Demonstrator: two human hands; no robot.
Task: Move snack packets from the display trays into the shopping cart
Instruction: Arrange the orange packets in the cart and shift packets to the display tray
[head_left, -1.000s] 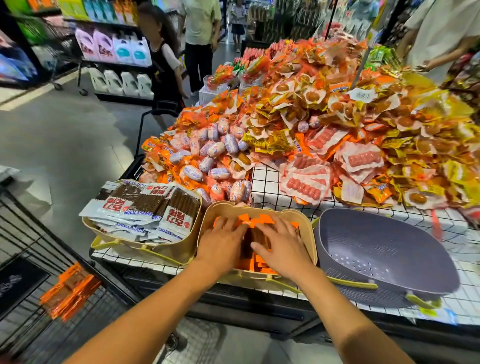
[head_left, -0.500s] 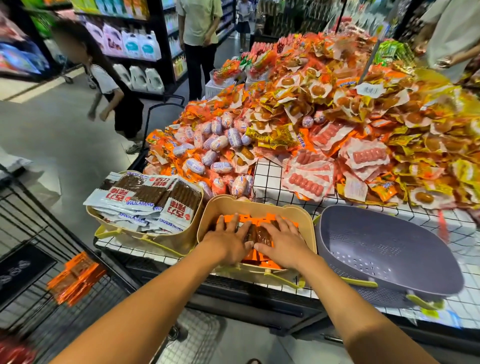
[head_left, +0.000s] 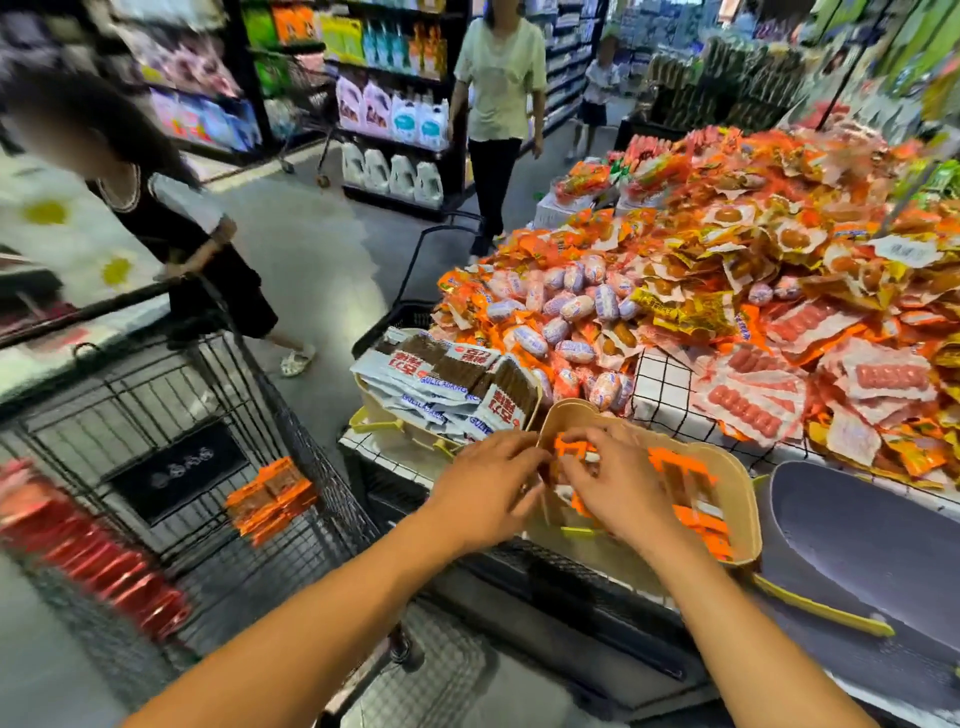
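White grid-lined display table (head_left: 660, 384) in a supermarket aisle (head_left: 311, 249); over its beige plastic tray (head_left: 748, 499), left hand (head_left: 488, 488) and right hand (head_left: 618, 491) pinch orange snack packets (head_left: 567, 446).

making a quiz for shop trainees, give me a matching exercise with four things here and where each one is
1 beige tray
2 grey basket
3 white packets
4 shopping cart

a furthest left of the four
b right of the beige tray
c between the white packets and the grey basket
d just left of the beige tray

Pairs: 1-c, 2-b, 3-d, 4-a
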